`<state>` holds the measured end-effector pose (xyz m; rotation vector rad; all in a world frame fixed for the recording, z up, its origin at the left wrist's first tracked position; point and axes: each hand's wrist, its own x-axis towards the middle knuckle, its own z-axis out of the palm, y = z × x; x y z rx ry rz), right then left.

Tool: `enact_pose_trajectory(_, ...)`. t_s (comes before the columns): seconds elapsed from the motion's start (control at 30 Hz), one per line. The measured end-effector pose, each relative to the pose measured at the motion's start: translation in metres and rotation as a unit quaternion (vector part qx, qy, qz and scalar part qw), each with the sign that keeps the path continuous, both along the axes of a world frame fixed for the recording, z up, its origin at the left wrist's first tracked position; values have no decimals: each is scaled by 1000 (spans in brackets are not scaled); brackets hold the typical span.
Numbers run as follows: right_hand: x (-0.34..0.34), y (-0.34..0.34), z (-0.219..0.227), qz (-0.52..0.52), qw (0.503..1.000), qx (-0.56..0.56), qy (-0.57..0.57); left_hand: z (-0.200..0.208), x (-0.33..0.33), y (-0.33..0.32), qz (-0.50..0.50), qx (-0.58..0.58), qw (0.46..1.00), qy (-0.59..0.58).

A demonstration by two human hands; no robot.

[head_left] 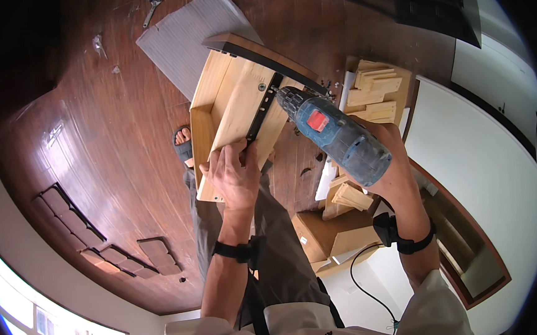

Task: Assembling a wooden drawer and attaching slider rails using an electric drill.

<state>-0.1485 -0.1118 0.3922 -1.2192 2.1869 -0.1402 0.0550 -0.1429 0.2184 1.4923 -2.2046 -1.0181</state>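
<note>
Pale wood fills the head view: my left hand [235,176] presses down on the near end of a wooden drawer frame [227,105], fingers [242,150] clenched over its edge beside a black metal rail [263,109]. My right hand [389,159] grips a blue cordless drill [335,135], its tip at the rail. Wood pieces [375,88] lie stacked just beyond, on the dark plank floor [110,135]

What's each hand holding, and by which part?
Right hand grips the blue drill by its handle. Left hand presses on the wooden shelf piece at its near edge, by the black rail.
</note>
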Motion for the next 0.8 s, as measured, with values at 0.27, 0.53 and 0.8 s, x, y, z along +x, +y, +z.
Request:
enact_pose_trajectory(0.27, 49, 127, -24, -16, 998, -59, 0, 7, 15, -8, -38, 25, 999, -15)
enact_pose_trajectory(0.53, 102, 172, -19, -214, 965, -88, -119, 1, 74, 3, -100, 7, 995, -26)
enact_pose_trajectory(0.8, 106, 137, -27, -367, 878, -110, -289, 6, 79, -3, -139, 14, 990, -17)
